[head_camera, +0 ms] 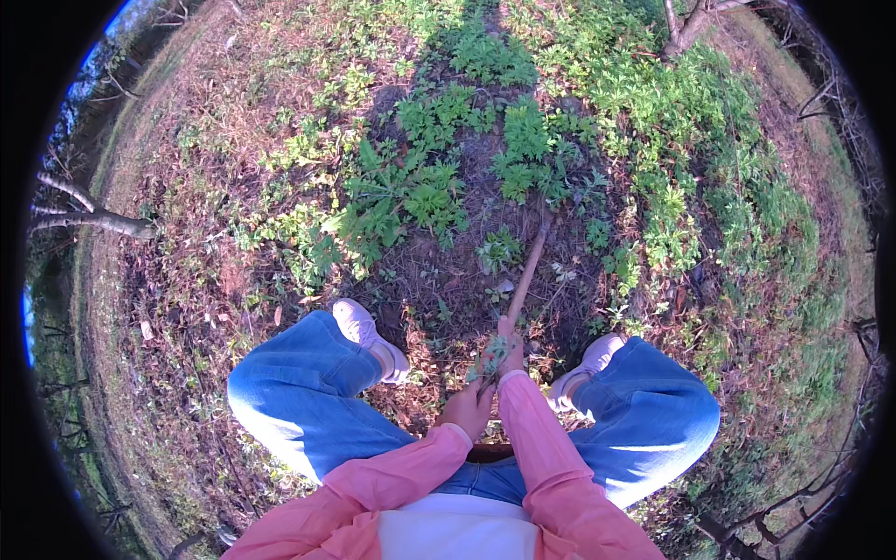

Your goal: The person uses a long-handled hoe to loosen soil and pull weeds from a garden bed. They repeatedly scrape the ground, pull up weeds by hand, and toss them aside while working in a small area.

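Observation:
My right hand point(512, 348) is closed around a wooden handle point(528, 276) that slants forward to the ground. The far end of the handle runs in among green leafy plants point(521, 164), so what is fitted there cannot be made out. Close beside it, my left hand point(465, 411) grips a small leafy sprig point(495, 353) by its stems, the leaves lying against my right hand. Just left of the handle grows a small leafy plant point(499, 248). A broader clump of jagged leaves point(427, 203) stands farther left.
I squat with my jeans-clad knees spread, a light shoe point(360, 332) on the left and another shoe point(595, 360) on the right. Bare branches reach in at left point(98, 219) and upper right point(689, 31). Dry litter and low greenery cover the ground.

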`<state>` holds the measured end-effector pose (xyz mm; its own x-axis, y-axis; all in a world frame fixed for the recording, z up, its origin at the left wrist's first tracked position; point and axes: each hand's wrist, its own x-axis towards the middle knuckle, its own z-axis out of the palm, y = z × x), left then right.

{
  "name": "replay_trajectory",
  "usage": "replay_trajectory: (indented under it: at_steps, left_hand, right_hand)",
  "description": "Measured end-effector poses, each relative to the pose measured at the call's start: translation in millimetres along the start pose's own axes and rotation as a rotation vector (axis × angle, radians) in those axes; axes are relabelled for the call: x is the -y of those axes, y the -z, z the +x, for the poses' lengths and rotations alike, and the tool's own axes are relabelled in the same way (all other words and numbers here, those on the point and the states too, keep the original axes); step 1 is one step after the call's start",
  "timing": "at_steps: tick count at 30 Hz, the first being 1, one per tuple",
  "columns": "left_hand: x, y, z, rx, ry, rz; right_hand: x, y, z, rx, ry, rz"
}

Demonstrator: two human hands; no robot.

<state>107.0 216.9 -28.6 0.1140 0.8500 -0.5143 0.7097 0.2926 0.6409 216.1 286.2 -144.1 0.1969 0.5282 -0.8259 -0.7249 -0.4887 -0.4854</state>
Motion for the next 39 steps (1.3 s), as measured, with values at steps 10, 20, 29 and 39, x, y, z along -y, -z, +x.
replay_trajectory:
  at_steps: [10, 20, 29, 39]
  left_hand:
    - [-37.4, 14.7, 69.5, -0.114, -0.155, -0.149]
    - [-40.4, -9.0, 5.0, 0.017, -0.227, 0.196]
    - [-75.3, 54.7, 40.0, -0.09, -0.259, 0.229]
    - [-90.9, 60.2, -52.2, 0.078, -0.458, 0.458]
  right_hand:
    - [73.0, -36.4, 47.5, 0.088, 0.042, 0.166]
    - [49.8, 31.9, 15.0, 0.403, -0.32, 0.484]
    - [91.1, -39.6, 29.5, 0.567, -0.446, 0.477]
    - [85.0, -8.3, -61.2, 0.823, -0.536, 0.691]
